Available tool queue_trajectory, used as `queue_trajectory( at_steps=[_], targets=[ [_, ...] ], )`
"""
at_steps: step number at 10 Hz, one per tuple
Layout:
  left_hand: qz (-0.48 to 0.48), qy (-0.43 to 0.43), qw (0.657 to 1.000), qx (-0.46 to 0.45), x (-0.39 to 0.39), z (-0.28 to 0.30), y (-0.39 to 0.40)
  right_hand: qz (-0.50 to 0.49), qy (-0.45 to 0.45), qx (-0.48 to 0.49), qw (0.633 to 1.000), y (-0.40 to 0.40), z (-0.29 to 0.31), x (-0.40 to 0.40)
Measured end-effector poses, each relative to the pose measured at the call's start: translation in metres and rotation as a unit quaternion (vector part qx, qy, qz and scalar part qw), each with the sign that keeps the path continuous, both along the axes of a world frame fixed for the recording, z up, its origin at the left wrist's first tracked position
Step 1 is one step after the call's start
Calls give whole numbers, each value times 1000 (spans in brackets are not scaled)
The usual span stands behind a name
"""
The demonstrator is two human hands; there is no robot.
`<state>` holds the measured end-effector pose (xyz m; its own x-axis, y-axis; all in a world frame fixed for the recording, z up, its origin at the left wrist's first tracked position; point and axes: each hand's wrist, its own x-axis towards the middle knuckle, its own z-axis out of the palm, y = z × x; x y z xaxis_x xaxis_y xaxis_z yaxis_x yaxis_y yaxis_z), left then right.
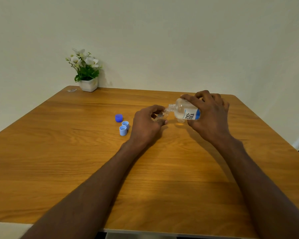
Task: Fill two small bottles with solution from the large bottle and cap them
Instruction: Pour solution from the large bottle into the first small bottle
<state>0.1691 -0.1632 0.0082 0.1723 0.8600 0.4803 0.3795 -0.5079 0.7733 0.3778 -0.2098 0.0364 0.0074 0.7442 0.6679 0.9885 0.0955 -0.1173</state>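
Observation:
My right hand (pixel 212 114) grips the large clear bottle (pixel 183 110) with a white and blue label, tipped to the left with its open neck down. My left hand (pixel 146 125) holds a small clear bottle (pixel 160 116), its mouth touching the large bottle's neck. A second small clear bottle (pixel 180 120) stands on the table under the large one, partly hidden. Three caps lie left of my left hand: a dark blue cap (pixel 118 117) and two light blue caps (pixel 125 124) (pixel 123 130), open side up.
A white pot of white flowers (pixel 87 73) stands at the far left corner of the wooden table (pixel 76 152), with a small clear scrap (pixel 72 90) beside it. A pale wall runs behind the table.

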Motion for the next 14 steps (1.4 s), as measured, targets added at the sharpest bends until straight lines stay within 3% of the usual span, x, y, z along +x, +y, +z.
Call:
queue_trajectory(
  at_steps=[14],
  targets=[
    [1,-9,1000,5,1,0,0,0,-1,0,1000,1,0,0]
  ],
)
